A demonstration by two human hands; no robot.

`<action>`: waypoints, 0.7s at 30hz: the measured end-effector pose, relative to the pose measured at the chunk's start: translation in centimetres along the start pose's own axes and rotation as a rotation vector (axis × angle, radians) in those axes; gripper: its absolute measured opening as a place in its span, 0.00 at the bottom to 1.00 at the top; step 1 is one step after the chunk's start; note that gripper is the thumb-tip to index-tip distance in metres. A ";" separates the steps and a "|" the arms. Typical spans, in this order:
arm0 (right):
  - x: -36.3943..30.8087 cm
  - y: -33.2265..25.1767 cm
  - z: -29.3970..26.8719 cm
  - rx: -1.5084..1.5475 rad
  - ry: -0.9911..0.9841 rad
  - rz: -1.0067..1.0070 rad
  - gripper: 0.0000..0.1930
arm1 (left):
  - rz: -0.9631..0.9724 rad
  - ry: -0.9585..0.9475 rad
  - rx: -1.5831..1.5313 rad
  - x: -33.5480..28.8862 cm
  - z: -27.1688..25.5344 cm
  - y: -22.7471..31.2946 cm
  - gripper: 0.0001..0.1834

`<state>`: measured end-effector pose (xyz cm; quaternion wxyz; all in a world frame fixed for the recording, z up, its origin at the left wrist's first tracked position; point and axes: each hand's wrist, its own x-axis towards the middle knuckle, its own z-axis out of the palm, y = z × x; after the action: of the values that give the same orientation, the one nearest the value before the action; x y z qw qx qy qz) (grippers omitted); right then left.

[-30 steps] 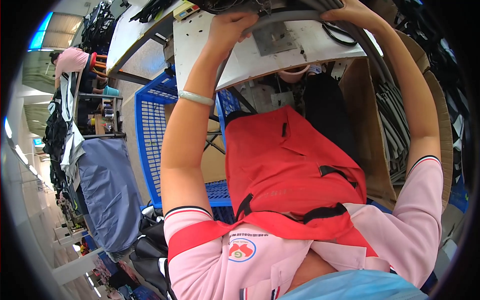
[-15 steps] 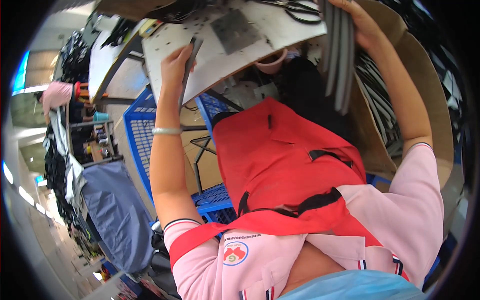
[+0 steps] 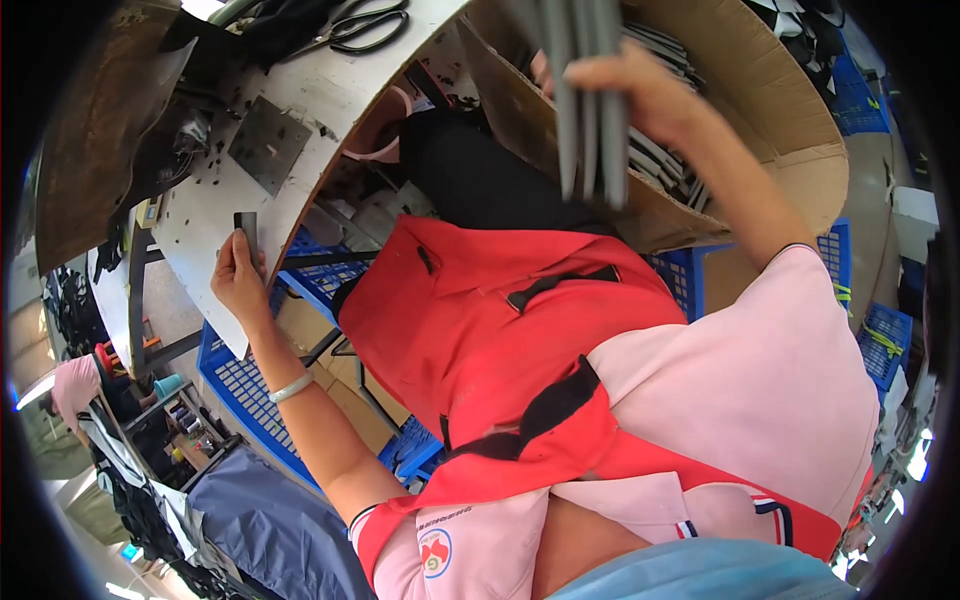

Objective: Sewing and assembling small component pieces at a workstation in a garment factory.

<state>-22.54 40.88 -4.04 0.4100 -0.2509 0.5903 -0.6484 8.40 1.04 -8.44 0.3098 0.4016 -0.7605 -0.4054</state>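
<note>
Pinched in my left hand (image 3: pixel 240 278) is a short-looking grey strip (image 3: pixel 246 230), its dark end pointing up over the edge of the white worktable (image 3: pixel 205 285). My right hand (image 3: pixel 650 92), slightly blurred, grips a bundle of several long grey strips (image 3: pixel 592 150) that hang downward. That bundle is above the near side of an open cardboard box (image 3: pixel 790 95), where more grey strips (image 3: pixel 655 165) lie. How far below my left fingers its strip reaches is hidden.
On the table lie black-handled scissors (image 3: pixel 370 28), a dark square plate (image 3: pixel 268 146) and scattered black bits. A pink bucket (image 3: pixel 385 125) stands under the table edge. Blue plastic crates (image 3: pixel 250 400) are beside my left arm and beneath the box. Another person (image 3: pixel 78 390) is at far left.
The view has swung to the right. My right hand has brought the strip bundle across the cardboard box, nearer the table. My left hand still holds its strip, now by the table edge.
</note>
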 end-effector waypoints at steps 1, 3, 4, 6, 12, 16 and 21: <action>0.5 -0.8 -2.0 -0.134 0.050 -0.067 0.29 | 0.002 0.031 0.023 -0.2 -0.3 -0.2 0.14; 1.8 0.0 -6.8 -0.466 0.267 -0.288 0.13 | 0.033 0.043 0.056 -0.5 -0.5 -0.2 0.14; 2.1 1.3 -10.7 -0.693 0.270 -0.198 0.21 | 0.050 0.055 0.093 -0.5 -0.1 0.2 0.14; 2.0 6.4 -17.7 -0.999 0.351 -0.108 0.31 | 0.068 0.067 0.125 -0.4 0.7 0.9 0.14; 0.3 16.3 -19.6 -1.470 0.261 0.226 0.49 | 0.066 0.082 0.110 -0.7 0.8 0.7 0.14; 0.6 15.5 -18.8 -1.533 0.217 0.249 0.42 | 0.098 0.090 0.137 -0.8 0.5 0.5 0.15; 2.0 8.2 -13.9 -1.396 0.274 -0.073 0.23 | 0.073 0.114 0.102 -1.9 0.7 1.9 0.15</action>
<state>-32.91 47.28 -14.76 0.0537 -0.3908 0.9052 -0.1580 8.08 3.61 -7.44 0.3461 0.4112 -0.7755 -0.3313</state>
